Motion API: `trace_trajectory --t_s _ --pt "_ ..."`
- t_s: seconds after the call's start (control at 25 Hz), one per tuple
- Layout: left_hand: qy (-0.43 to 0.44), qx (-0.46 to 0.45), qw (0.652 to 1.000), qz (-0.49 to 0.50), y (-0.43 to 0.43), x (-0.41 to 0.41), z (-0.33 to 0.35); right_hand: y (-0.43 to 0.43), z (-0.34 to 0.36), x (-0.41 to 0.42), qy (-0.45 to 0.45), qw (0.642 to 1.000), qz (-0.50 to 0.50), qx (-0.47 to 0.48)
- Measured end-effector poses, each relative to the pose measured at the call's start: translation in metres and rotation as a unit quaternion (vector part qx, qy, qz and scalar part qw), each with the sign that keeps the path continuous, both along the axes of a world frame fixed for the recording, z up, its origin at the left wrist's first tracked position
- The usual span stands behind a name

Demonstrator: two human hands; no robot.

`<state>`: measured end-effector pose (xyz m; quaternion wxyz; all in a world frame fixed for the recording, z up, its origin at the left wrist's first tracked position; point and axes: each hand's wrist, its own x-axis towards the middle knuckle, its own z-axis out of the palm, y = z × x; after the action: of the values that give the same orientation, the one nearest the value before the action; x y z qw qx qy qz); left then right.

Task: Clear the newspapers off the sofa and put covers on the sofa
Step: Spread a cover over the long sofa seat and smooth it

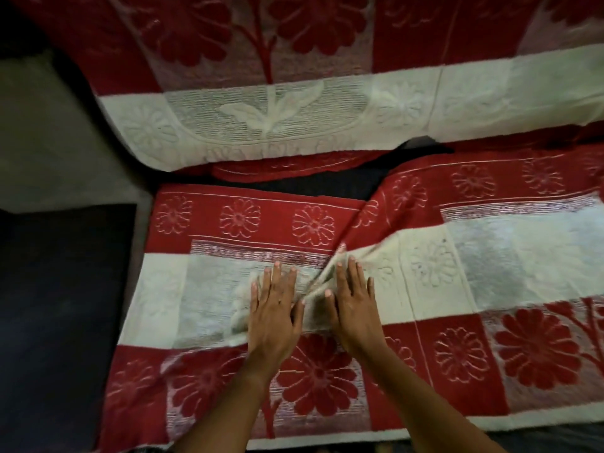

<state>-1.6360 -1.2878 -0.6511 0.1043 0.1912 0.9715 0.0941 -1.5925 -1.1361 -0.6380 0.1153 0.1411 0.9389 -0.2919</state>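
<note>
While the sofa (327, 186) shows only as a dark strip between two cloths and a dark arm at the left, the back cover (294, 103) hangs down the backrest, white band lowest, and no newspaper is in view. On to the seat cover (457, 273): red and white, flowered, spread over the seat. Its long axis runs left to right along the cushions, and the stripes follow that line. One ridge (346, 230) spoils it, slanting from mid-cloth up and right toward the back. The left hand (273, 305) and right hand (354, 302) lie flat either side of the ridge's near end, fingers straight and pointing at the backrest. Each grip is released, nothing pinched. They look placed to press the fold out sideways.
</note>
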Motion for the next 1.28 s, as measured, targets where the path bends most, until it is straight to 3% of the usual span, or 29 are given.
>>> trace_trajectory --t_s 0.24,0.48,0.68,0.84,0.92,1.08,1.16,1.28 --pt "0.000 0.009 0.999 0.033 -0.006 -0.046 0.006 -0.014 0.002 -0.055 0.039 0.992 0.079 0.093" --pt "-0.041 0.018 0.998 0.035 0.004 -0.088 -0.009 -0.007 -0.022 -0.099 -0.010 0.986 0.058 0.155" --pt "-0.031 0.029 0.992 0.118 -0.004 -0.113 -0.020 -0.017 -0.035 -0.131 0.022 0.985 0.054 0.163" --pt "-0.017 0.039 0.973 0.228 0.001 -0.136 -0.013 -0.023 -0.035 -0.170 0.043 0.985 0.127 0.106" --pt "0.004 0.044 0.975 0.216 0.009 -0.150 -0.006 -0.022 -0.032 -0.180 0.067 0.982 0.141 0.104" --pt "0.005 0.056 0.991 0.122 0.026 -0.167 -0.012 -0.012 -0.034 -0.174 0.073 0.982 0.050 0.169" --pt "0.001 0.040 0.991 0.126 0.029 -0.168 -0.021 -0.011 -0.038 -0.172 0.053 0.980 -0.011 0.189" --pt "0.014 0.019 0.988 0.151 0.025 -0.164 -0.029 -0.016 -0.042 -0.176 0.033 0.981 -0.016 0.190"
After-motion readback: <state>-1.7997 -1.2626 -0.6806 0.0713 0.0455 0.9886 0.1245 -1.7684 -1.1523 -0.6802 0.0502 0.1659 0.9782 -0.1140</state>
